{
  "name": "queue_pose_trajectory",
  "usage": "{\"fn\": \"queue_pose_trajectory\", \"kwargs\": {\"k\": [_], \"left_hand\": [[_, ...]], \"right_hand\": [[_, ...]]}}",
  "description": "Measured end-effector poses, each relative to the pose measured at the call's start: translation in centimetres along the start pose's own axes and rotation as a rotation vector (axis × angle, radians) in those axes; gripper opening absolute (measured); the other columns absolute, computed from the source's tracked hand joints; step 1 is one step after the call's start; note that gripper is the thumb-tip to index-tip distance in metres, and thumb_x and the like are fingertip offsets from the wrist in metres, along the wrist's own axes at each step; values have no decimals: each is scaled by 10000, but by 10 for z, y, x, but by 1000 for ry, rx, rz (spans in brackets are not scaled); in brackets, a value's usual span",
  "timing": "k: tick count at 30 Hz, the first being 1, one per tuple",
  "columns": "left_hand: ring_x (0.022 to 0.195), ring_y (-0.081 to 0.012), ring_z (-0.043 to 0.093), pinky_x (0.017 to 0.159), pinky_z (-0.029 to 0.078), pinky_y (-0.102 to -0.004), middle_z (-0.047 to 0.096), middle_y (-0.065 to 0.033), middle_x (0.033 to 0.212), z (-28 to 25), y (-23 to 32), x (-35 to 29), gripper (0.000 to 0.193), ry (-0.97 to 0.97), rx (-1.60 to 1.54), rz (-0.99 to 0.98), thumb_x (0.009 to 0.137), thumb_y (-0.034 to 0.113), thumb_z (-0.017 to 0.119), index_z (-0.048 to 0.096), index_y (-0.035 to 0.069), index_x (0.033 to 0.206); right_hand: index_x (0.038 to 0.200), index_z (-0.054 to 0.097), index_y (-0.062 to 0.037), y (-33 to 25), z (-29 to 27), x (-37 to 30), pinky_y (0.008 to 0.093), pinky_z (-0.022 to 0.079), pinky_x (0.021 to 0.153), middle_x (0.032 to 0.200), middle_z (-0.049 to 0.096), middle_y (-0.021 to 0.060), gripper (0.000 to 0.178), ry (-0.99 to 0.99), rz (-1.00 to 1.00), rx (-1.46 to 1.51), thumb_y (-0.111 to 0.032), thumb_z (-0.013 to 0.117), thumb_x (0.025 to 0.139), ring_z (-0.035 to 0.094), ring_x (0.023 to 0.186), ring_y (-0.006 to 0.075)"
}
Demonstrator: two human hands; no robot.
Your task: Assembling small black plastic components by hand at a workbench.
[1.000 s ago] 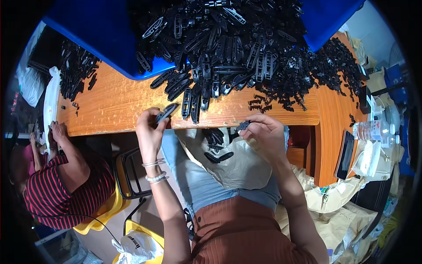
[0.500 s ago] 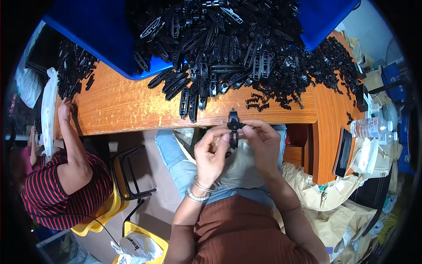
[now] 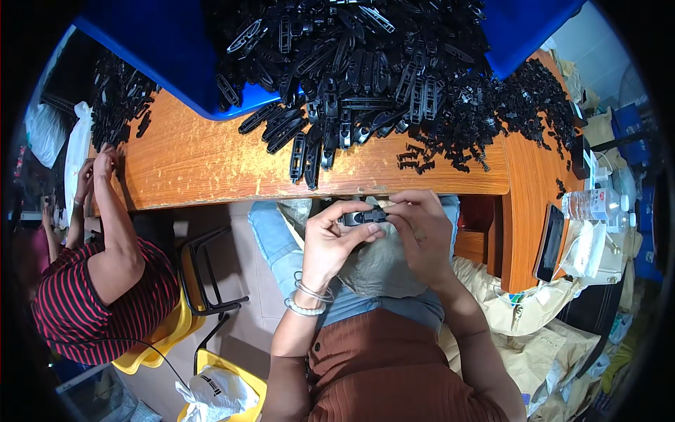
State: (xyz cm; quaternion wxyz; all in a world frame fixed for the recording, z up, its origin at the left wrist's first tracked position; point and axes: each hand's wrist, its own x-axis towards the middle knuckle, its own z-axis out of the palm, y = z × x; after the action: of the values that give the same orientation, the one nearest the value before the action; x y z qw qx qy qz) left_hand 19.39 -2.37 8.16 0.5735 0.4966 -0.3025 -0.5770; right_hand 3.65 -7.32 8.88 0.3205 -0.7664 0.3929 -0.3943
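Note:
Over my lap, just off the table's front edge, my left hand (image 3: 328, 245) grips a long black plastic part (image 3: 357, 217) between thumb and fingers. The part lies sideways, with an open frame shape. My right hand (image 3: 423, 235) is closed at its right end, with thumb and fingertips pinched there; whether a separate small piece sits in that pinch is hidden. Beyond my hands, a large heap of long black plastic parts (image 3: 365, 74) spills from a blue bin (image 3: 232, 109) onto the wooden table (image 3: 204, 158). Small black clips (image 3: 422, 159) lie at the heap's right.
At the left a co-worker in a striped top (image 3: 105, 302) reaches to another black pile (image 3: 116, 98). On the right wing of the table are a phone (image 3: 548, 243) and clear bottles (image 3: 587, 204). Brown paper (image 3: 520, 352) lies below, right; a yellow stool (image 3: 253, 383) stands lower left.
The black plastic part has turned from upright to sideways in my left hand. My right fingers have shifted to its right end. The co-worker's second hand now shows by the left pile.

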Motion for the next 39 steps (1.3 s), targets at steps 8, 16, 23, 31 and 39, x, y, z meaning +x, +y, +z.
{"fn": "queue_pose_trajectory", "kwargs": {"k": [8,16,23,31,39], "left_hand": [[701,-129,658,609,536,-215,650,-90,841,-6,-11,-1,154,-30,101,103,809,-84,618,615,-57,962],[864,-168,635,776,480,-276,690,-87,938,-36,-9,-1,197,-260,493,94,894,129,577,678,15,1018],[680,-142,603,637,477,-281,649,-104,786,-52,10,35,117,529,760,444,808,70,666,653,-30,868],[755,-336,636,680,485,-399,644,-189,873,-65,25,64,295,543,1198,330,767,187,665,633,-12,983],[799,-323,610,686,488,-387,622,-170,902,-71,32,66,371,388,1390,517,806,118,615,527,48,1160]], "right_hand": [[1000,646,0,0,1,-3,248,411,721,872,614,73,220,-167,285,160,-63,665,790,507,763,142],[949,661,-4,48,-14,-7,301,458,688,887,643,97,186,-279,22,57,-67,660,774,585,788,206],[910,624,29,72,-26,30,363,449,728,912,575,141,147,160,-199,-540,31,626,763,552,820,301],[830,581,19,77,-21,19,362,448,692,832,596,124,115,170,-247,-489,66,630,737,558,780,287],[852,589,23,77,-16,13,352,461,685,845,602,135,124,216,-261,-389,78,601,741,567,779,295]]}}
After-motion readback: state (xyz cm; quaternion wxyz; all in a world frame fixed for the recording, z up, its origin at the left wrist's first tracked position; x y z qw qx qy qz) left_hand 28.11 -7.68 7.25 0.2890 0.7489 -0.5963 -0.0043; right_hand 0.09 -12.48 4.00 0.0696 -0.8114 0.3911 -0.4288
